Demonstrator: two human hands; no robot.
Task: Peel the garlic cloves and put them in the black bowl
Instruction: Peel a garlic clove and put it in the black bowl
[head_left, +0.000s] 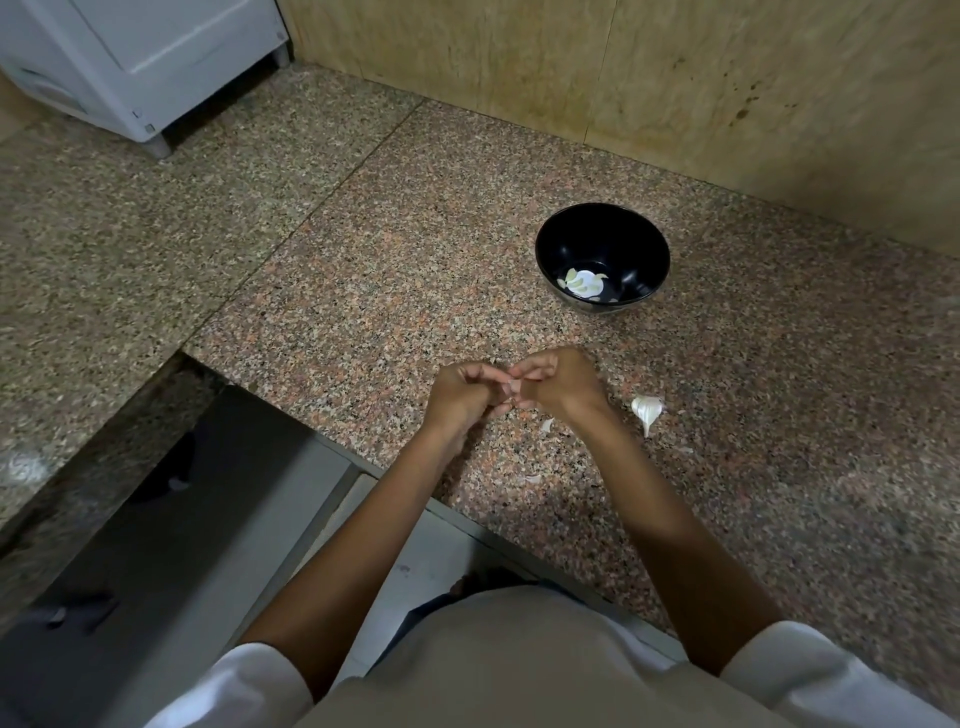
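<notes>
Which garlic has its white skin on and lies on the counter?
The piece right of the right hand, with a pointed tip; the cloves in the bowl are bare and pale yellow.

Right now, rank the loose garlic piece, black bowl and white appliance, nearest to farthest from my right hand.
1. Garlic piece, just right of the right hand.
2. Black bowl, behind, slightly right.
3. White appliance, far back-left.

The bench is speckled pinkish-grey granite, smooth with a dull sheen. The black bowl is glossy. The garlic piece wears dry, papery white skin. The sleeve is matt white cloth.
</notes>
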